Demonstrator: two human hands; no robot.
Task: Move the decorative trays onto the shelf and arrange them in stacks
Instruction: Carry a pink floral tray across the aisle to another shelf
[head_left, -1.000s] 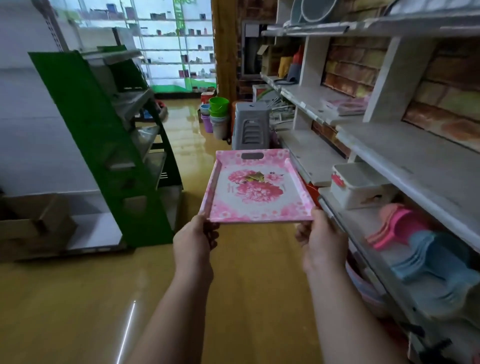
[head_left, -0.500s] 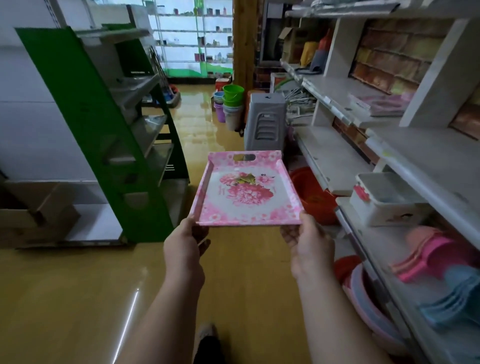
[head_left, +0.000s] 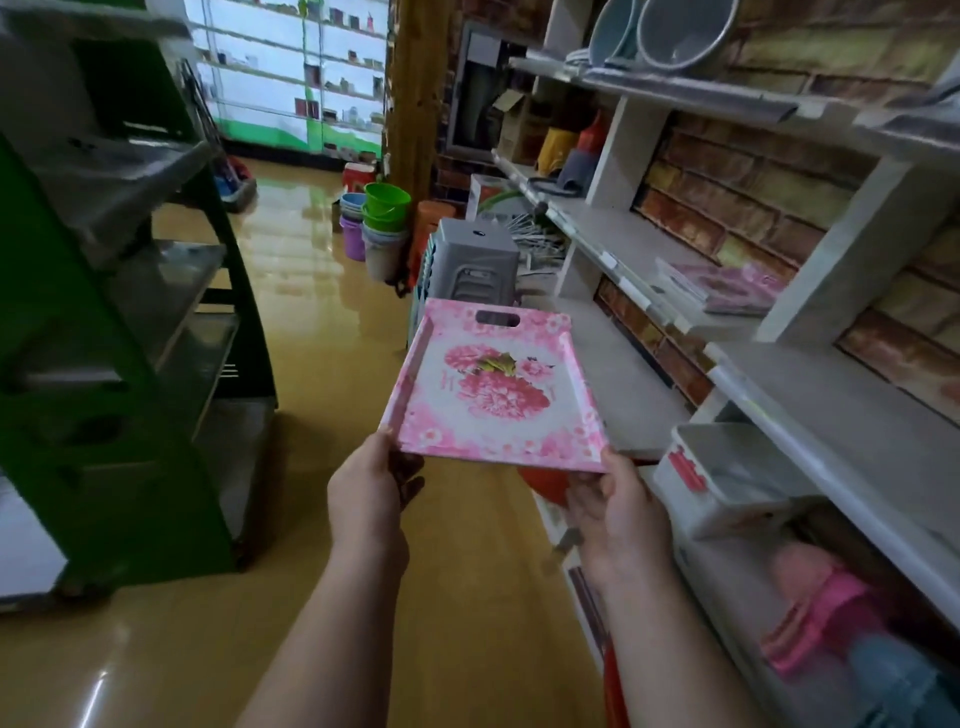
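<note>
Tray: pink floral tray (head_left: 496, 387) held level over the floor in the aisle, handle slot at its far end, just left of the white shelf (head_left: 831, 395).
Left hand (head_left: 371, 488): fingers grip the near left corner.
Right hand (head_left: 615, 506): fingers grip the near right corner.
On the shelf: more pink trays (head_left: 727, 286) stacked farther right.

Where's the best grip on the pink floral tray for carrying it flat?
Take the pink floral rectangular tray by its two near corners, from below and behind, as the left hand and right hand do. Its raised rim gives the fingers purchase; the far cut-out handle suits one-handed carrying.
</note>
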